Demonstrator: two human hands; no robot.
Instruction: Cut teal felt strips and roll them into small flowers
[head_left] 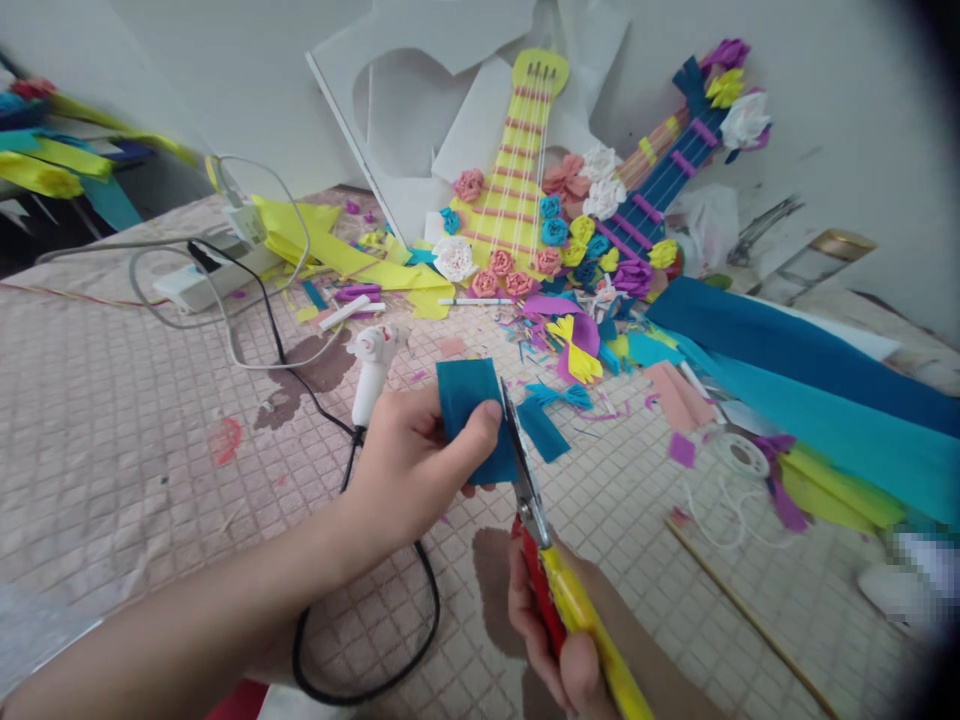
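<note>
A dark teal rectangle of crepe paper [465, 385] is pinched in my left hand [420, 460], thumb on top and fingers behind it. My right hand [559, 620] grips a pair of scissors [534, 515] with one red and one yellow handle. The blades point away from me along the right edge of the paper; whether they cut into it I cannot tell. Just beyond the blades a teal paper strip [544, 430] and a gathered blue paper piece [559, 394] lie on the tablecloth [247, 520].
A white glue gun [373, 370] stands left of my hands, its black cord looping below. Decorated yellow [517, 190] and blue [652, 190] paper guitars lean at the back. Blue crepe sheets [810, 370], string [739, 455] and a thin stick [750, 615] lie right; a power strip [202, 280] sits left.
</note>
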